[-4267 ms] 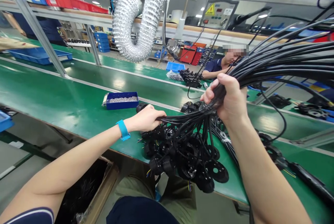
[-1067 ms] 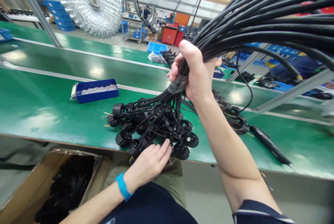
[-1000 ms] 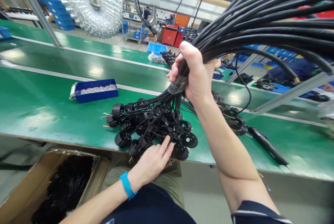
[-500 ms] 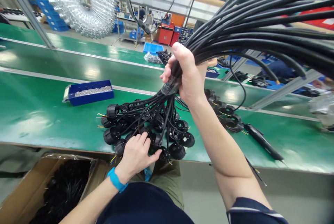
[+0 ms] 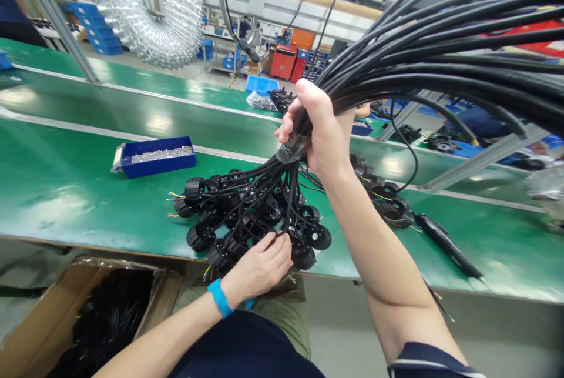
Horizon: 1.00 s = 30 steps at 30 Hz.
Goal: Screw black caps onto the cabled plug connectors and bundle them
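My right hand (image 5: 319, 128) is wrapped round a thick bundle of black cables (image 5: 423, 60), just above a band of clear tape (image 5: 292, 149). Below the tape the cables fan out to a cluster of black round housings (image 5: 264, 207) on the green bench, with thin coloured wires sticking out of some. At the cluster's front edge my left hand (image 5: 264, 263) curls its fingers, held together, over a housing. The palm hides most of that housing and the thumb. A blue wristband (image 5: 219, 297) circles my left wrist.
A blue tray (image 5: 158, 157) of small shiny parts sits left on the green bench (image 5: 66, 201). More housings (image 5: 392, 207) and a black pen-shaped tool (image 5: 449, 246) lie right. An open carton (image 5: 158, 301) of black items stands below. A silver duct (image 5: 171, 31) hangs above.
My left hand has moved right along the front of the cluster and its fingers have drawn together. Some front housings shifted slightly. My right hand still grips the bundle. The view has turned slightly.
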Available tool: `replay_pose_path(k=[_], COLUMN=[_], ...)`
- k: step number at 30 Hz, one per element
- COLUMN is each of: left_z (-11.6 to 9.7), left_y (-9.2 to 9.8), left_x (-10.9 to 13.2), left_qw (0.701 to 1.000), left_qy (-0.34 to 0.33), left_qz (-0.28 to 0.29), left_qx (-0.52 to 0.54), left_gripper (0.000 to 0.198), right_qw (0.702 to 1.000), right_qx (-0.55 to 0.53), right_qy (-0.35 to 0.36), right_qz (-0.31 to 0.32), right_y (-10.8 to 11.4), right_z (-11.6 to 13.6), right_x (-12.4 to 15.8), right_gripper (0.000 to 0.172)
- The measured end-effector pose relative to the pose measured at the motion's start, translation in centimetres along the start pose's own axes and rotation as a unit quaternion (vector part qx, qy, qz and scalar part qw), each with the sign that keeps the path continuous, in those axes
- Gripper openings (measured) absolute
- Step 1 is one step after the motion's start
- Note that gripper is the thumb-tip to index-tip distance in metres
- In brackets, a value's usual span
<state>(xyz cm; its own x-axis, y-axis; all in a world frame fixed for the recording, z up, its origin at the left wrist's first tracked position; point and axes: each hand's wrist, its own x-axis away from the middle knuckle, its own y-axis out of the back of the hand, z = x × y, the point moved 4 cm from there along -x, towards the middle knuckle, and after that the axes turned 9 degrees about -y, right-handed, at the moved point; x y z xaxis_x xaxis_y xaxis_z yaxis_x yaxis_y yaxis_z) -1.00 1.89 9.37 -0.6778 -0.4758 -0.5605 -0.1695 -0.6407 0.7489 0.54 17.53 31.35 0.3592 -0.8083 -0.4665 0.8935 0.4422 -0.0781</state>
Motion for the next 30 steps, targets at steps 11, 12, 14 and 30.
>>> replay_pose_path(k=[11,12,14,30], left_z=[4.7,4.8,4.8,17.0], left_y=[1.2,1.8,3.1,6.9], left_x=[3.2,3.2,3.0,-6.1], left_qw=[0.992,0.991,0.987,0.889], left_qy=[0.124,0.116,0.101,0.338], left_qz=[-0.039,-0.064,-0.124,-0.154], left_qx=[-0.01,0.001,0.013,0.267], left_gripper=[0.018,0.019,0.028,0.047], right_qw=[1.0,1.0,1.0,0.992], right_qx=[0.01,0.009,0.01,0.058], right_qy=[-0.011,-0.01,-0.008,-0.001], right_qz=[-0.023,-0.021,0.0,0.109], right_y=[-0.6,-0.7,-1.0,-2.9], right_z=[0.9,0.9,0.8,2.6], right_x=[0.5,0.5,0.4,1.1], right_gripper=[0.049,0.049,0.049,0.049])
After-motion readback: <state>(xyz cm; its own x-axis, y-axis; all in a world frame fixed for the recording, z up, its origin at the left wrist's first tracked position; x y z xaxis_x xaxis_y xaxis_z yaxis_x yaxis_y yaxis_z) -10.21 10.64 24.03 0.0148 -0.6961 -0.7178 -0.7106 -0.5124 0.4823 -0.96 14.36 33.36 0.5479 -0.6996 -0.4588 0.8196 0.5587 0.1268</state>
